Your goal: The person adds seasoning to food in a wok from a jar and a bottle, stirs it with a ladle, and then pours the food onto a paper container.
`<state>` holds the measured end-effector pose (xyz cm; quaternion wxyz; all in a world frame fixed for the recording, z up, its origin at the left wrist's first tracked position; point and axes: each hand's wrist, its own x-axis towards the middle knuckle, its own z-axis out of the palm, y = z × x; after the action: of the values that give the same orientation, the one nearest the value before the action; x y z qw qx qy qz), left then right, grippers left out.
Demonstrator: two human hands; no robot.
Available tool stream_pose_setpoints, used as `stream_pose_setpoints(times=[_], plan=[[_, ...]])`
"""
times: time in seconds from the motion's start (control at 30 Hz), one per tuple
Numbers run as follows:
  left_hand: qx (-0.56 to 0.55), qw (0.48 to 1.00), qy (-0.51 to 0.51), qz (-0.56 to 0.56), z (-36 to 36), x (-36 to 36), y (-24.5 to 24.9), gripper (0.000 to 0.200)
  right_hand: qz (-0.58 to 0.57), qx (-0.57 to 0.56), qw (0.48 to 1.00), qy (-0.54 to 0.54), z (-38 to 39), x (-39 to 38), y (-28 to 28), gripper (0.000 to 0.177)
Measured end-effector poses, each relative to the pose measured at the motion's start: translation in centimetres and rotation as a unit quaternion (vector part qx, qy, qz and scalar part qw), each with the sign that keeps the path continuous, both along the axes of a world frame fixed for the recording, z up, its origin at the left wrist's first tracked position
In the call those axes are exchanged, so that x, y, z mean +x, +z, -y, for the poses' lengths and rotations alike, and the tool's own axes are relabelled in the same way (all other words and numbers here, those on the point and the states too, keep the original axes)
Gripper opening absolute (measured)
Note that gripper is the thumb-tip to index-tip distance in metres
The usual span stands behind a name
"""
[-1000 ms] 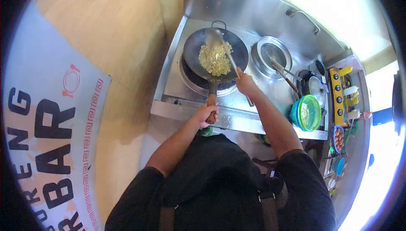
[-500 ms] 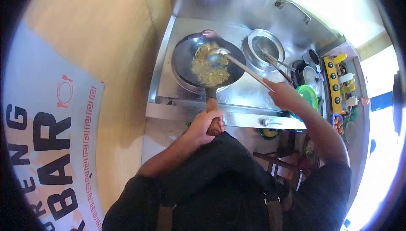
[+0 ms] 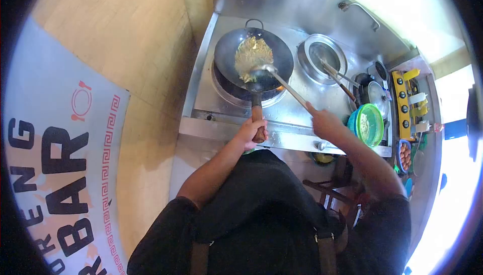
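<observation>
My left hand (image 3: 251, 131) is wrapped round the wooden handle (image 3: 257, 116) of a dark wok (image 3: 227, 53). The wok sits tilted over a burner ring (image 3: 221, 91), with an orange flame showing at its lower right edge. Inside it lies a heap of yellow-brown food (image 3: 254, 53). My right hand (image 3: 326, 124) is closed round the shaft of a metal ladle (image 3: 292, 90). The ladle's bowl rests in the wok at the near side of the food.
Right of the wok stands a round metal pot (image 3: 305, 66) with utensils across it. Farther right are a green bowl (image 3: 369, 125), a lidded pot (image 3: 376, 99), a yellow knobbed unit (image 3: 404, 108) and a basket of brown items (image 3: 404, 155). A banner (image 3: 70, 174) hangs left.
The wok's far rim handle now shows, and the food has gathered toward the far side. The ladle bowl has moved nearer to me. The camera view has shifted slightly.
</observation>
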<state>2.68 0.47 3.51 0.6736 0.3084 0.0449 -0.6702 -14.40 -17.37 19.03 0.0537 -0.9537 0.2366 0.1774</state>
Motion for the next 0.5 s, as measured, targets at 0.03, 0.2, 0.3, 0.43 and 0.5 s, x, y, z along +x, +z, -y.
stream_pose_setpoints(times=[0.03,0.2,0.3,0.43,0.5], plan=[[-0.002,1.000,-0.006,-0.004,0.1,0.2,-0.2,0.019,0.031,0.004,0.999,-0.031,0.1,2.1,-2.4,0.057],[0.052,0.997,-0.053,0.022,-0.2,1.8,-0.8,0.012,-0.008,0.095,0.993,-0.072,-4.8,5.1,-1.3,0.060],[0.059,0.990,-0.048,0.115,0.2,1.0,1.1,0.011,-0.053,0.040,0.996,-0.056,-5.9,1.5,2.6,0.062],[0.023,0.999,-0.005,0.024,-0.3,-2.7,8.4,0.009,0.148,0.178,0.970,-0.076,-0.6,-2.1,3.3,0.051],[0.064,0.997,0.010,0.035,0.6,-2.1,6.0,0.009,0.047,0.267,0.934,-0.231,-2.1,-0.7,9.2,0.050]])
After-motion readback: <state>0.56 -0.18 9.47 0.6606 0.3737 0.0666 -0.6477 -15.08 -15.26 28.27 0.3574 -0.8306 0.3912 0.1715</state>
